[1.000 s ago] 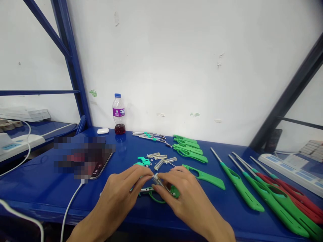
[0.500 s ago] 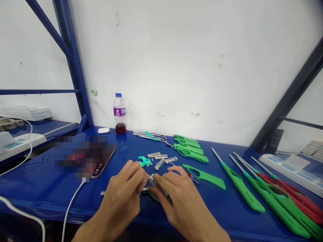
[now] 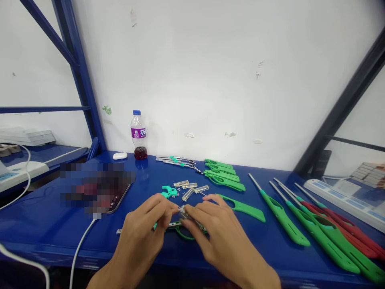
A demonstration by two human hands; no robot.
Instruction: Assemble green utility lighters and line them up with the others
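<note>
My right hand [image 3: 212, 222] is closed around a clear plastic lighter fuel tank [image 3: 183, 212], and much of the tank is covered by the fingers. At the tank's tip, the fingers of my left hand [image 3: 147, 224] are pinched together; whatever is between them is too small to make out. Below both hands lies a green lighter housing [image 3: 185, 237] with a metal tube, partly hidden. Just beyond the hands are several loose clear fuel tanks [image 3: 188, 194] and teal triggers [image 3: 170, 192].
Green housing halves [image 3: 246, 209] lie behind and right. Assembled green lighters [image 3: 284, 218] and red lighters [image 3: 350, 226] are at the right, beside a power strip [image 3: 343, 200]. Metal tube assemblies [image 3: 176, 161], a drink bottle [image 3: 138, 138] and a phone [image 3: 120, 196] with a cable are further left.
The view has shifted slightly, so the table things sit further left. My left fingertips have drawn into a tighter pinch at the tank's tip. More of the green housing below shows.
</note>
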